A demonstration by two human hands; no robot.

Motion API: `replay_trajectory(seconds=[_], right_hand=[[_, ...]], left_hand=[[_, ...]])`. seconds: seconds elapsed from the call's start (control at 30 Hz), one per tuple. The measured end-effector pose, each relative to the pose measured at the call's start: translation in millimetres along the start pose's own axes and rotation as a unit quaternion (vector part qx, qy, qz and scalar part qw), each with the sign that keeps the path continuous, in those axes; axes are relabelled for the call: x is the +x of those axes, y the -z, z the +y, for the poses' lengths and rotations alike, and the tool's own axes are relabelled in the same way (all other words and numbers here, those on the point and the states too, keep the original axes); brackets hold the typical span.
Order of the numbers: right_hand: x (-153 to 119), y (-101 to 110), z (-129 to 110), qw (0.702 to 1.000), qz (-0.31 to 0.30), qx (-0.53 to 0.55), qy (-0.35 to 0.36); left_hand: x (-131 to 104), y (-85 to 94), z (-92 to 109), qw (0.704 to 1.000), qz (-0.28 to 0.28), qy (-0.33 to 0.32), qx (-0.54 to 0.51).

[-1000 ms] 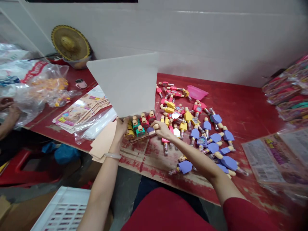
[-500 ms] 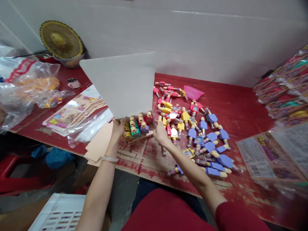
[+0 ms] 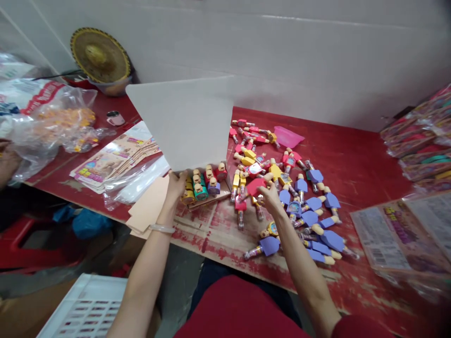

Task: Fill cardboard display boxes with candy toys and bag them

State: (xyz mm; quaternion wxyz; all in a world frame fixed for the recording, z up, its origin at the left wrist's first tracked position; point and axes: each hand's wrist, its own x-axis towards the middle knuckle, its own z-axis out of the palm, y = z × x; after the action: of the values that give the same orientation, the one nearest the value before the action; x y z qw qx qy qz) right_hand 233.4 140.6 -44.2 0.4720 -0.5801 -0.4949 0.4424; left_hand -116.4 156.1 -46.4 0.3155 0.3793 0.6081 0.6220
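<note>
An open box [image 3: 183, 124] with a raised white lid stands on the red table. Inside it are several upright toys with bear-like heads, in yellow, green, red and purple. My left hand [image 3: 176, 188] grips the left end of this box beside the yellow toys. To the right, my right hand [image 3: 269, 195] is closed on a red toy [image 3: 255, 187] with a pale head, raised over the pile. Around and beyond that hand lie several loose red, yellow and purple toys [image 3: 333, 239] with clear tubes.
Printed cards [image 3: 102, 162], plastic bags [image 3: 52, 117] and plain cardboard pieces [image 3: 150, 206] lie left. A pink scoop [image 3: 289, 137] is behind the pile. Packed toys [image 3: 419, 136] and a printed sheet [image 3: 401, 230] are right. Another person's hand [image 3: 7, 162] shows at far left.
My right hand has moved from the box's right side to the pile on the right and now holds a red toy. My left hand stays at the box. The view has shifted slightly.
</note>
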Motion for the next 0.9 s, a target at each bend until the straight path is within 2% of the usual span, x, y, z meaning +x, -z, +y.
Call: replay_trajectory(seconds=[0.07,0.13,0.17,0.3,0.4,0.5,0.57,0.67,0.77,0.9], right_hand=[[-2.4,-10.4,-14.9,0.986,-0.041,0.16,0.009],[-0.3,-27.8,-28.5,0.978,-0.092,0.185,0.021],[1.6,-38.0,-33.3,0.98,-0.099,0.17,0.031],[8.8,-76.8,-34.3,0.994,-0.02,-0.018,0.107],[11.5,-93.4,-26.5,0.965,0.012,-0.185,0.184],[11.7,-96.6,-22.2,0.937,0.028,-0.274,0.215],[10.1,-94.8,-21.2,0.923,0.029,-0.318,0.213],[7.4,-96.0,-20.0,0.9,-0.007,-0.389,0.196],[10.0,-110.4,-23.6,0.88,-0.034,-0.445,0.165],[20.8,-126.5,-45.3,0.862,-0.048,-0.495,0.1]], left_hand=[[-0.2,-0.1,0.9,1.0,0.003,0.005,0.009],[-0.7,-0.7,2.4,1.0,0.009,0.008,0.01],[-1.0,-1.1,3.3,1.0,0.012,0.007,0.008],[-1.7,-2.0,6.0,1.0,0.021,-0.008,0.008],[-1.6,-1.7,6.2,0.999,0.025,-0.011,0.019],[-1.2,-1.4,4.8,0.999,0.024,-0.01,0.029],[-1.1,-1.4,3.3,0.999,0.02,-0.011,0.027],[-1.3,-1.6,1.5,1.0,0.017,-0.012,0.014],[-1.9,-1.8,1.6,1.0,0.014,-0.01,0.005],[-3.2,-2.0,4.0,1.0,0.015,-0.012,0.014]])
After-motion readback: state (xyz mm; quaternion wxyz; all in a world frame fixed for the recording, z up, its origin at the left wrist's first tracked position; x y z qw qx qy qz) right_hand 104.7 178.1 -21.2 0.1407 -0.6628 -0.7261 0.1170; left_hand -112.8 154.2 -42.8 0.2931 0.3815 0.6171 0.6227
